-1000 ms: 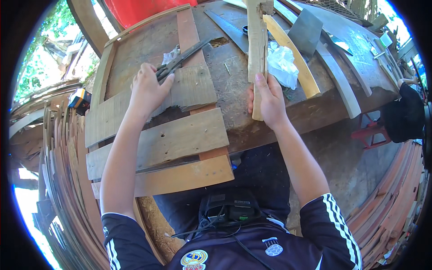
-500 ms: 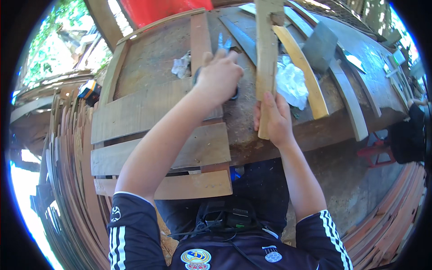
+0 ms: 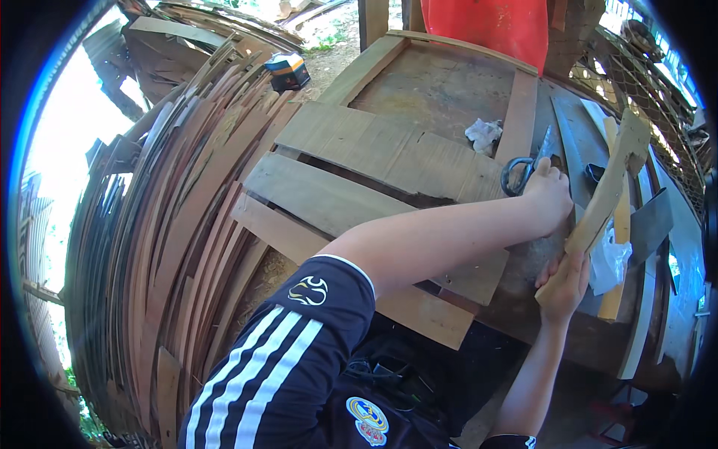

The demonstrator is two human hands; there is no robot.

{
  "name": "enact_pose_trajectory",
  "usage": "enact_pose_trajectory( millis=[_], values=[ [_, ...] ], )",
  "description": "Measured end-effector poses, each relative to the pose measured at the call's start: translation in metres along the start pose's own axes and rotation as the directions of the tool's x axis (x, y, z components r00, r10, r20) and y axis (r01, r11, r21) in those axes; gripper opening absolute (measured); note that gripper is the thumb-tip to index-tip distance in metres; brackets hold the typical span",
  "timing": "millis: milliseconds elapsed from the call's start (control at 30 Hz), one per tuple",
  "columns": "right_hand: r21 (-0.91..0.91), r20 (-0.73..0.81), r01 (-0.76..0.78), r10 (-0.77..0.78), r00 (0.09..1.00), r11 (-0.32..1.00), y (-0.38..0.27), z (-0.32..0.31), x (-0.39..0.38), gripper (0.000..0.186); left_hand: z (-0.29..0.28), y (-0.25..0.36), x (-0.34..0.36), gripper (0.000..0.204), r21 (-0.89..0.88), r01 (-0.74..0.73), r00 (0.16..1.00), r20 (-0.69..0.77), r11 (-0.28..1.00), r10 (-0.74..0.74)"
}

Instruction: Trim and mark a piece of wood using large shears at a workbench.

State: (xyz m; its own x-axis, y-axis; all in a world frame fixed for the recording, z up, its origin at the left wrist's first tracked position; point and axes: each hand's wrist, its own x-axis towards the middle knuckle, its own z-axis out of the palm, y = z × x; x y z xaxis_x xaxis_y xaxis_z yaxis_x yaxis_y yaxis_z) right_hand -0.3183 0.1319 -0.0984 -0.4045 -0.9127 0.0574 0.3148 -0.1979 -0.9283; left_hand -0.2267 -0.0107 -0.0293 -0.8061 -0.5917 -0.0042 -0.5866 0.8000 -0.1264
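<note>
Both hands grip: left hand [image 3: 550, 193] has reached the scissors [image 3: 523, 168] (earlier mid-table), right hand [image 3: 562, 284] holds the wooden strip [image 3: 606, 191].

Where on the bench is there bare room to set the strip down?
Free: the framed panel at the bench's far end, between the red sheet and the rag; also the planks left of the left hand. Crowded: around the right hand and its strip, with scissors, a bag and slats.
</note>
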Motion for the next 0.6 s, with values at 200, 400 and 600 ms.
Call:
enact_pose_trajectory(
  millis=[200,400,600],
  values=[
    [-0.020,-0.027,-0.014,0.014,1.000,1.000,-0.003,0.002,0.002,0.036,0.019,0.010,0.015,0.026,0.019,0.068,0.998,-0.012,0.997,-0.068],
    [-0.038,-0.015,-0.008,0.007,1.000,0.999,-0.003,0.002,0.003,0.035,0.001,0.019,0.007,0.021,-0.106,0.081,0.996,-0.021,0.991,-0.083],
    [-0.035,-0.032,-0.010,0.009,0.999,0.999,-0.004,0.005,0.000,0.034,0.011,0.020,0.012,0.017,-0.223,0.150,0.979,-0.102,0.963,-0.176]
  ],
)
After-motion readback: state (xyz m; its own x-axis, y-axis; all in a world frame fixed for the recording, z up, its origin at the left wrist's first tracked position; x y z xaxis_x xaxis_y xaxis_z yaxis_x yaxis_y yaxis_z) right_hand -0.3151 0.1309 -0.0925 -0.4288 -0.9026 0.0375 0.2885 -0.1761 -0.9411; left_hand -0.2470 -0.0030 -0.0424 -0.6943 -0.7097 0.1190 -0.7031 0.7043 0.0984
